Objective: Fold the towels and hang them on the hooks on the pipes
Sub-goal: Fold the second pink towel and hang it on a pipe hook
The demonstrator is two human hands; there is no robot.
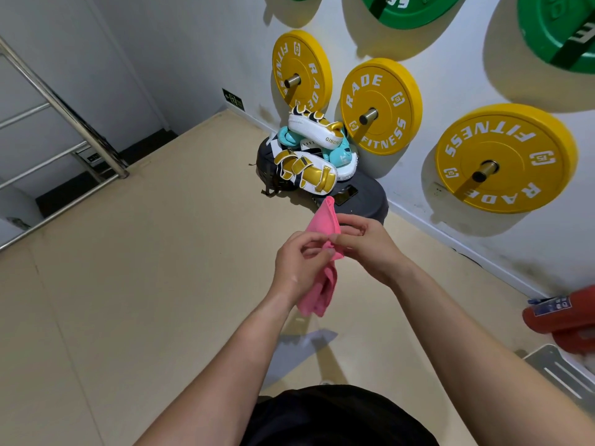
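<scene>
A small pink towel [323, 220] hangs bunched between both hands in the middle of the view, above the beige floor. My left hand [297, 265] grips its middle with curled fingers, and the lower part droops below the wrist. My right hand [367, 243] pinches the towel's upper edge, fingertips meeting those of the left hand. One corner of the towel sticks up above the hands. No hooks are in sight.
Yellow weight plates [380, 106] and green ones hang on pegs on the white wall at right. Boxing pads and gloves [309, 156] are piled on a dark stool by the wall. A metal stair railing [64, 104] runs at left. A red object [563, 317] lies at the right edge.
</scene>
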